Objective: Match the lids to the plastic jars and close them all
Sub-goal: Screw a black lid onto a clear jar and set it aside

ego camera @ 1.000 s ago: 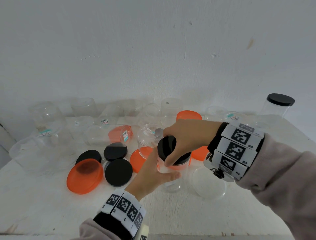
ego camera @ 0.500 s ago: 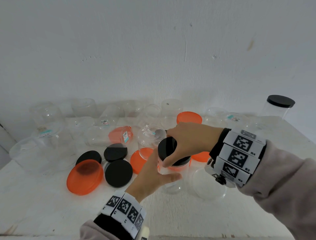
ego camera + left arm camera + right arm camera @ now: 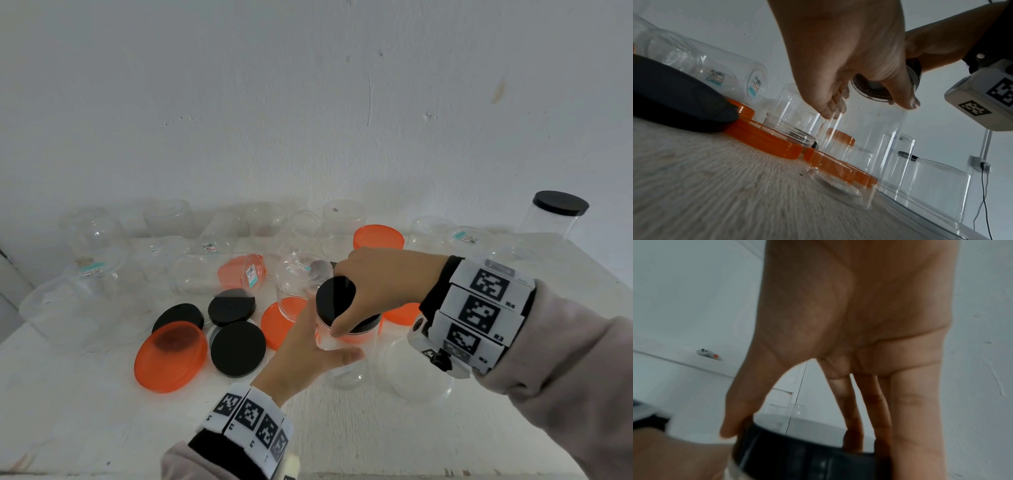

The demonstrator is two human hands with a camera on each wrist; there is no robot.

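Observation:
A clear plastic jar [image 3: 346,363] stands upright at the table's middle, and my left hand [image 3: 308,356] grips its side, thumb in front. A black lid [image 3: 337,301] sits on the jar's mouth. My right hand [image 3: 373,291] grips this lid from above, thumb on the near rim and fingers on the far rim. In the left wrist view the clear jar [image 3: 869,146] shows under my left hand [image 3: 849,65]. The black lid [image 3: 801,451] fills the bottom of the right wrist view, with my right hand's fingers [image 3: 906,418] on its rim.
Loose lids lie left of the jar: a large orange lid [image 3: 171,356], black lids [image 3: 238,347] [image 3: 233,306] [image 3: 178,317] and a smaller orange lid [image 3: 277,322]. Several open clear jars crowd the back by the wall. A closed black-lidded jar [image 3: 555,212] stands far right.
Both hands hold the same jar and lid throughout. The right hand has shifted slightly on the lid; the head view has tilted down a little.

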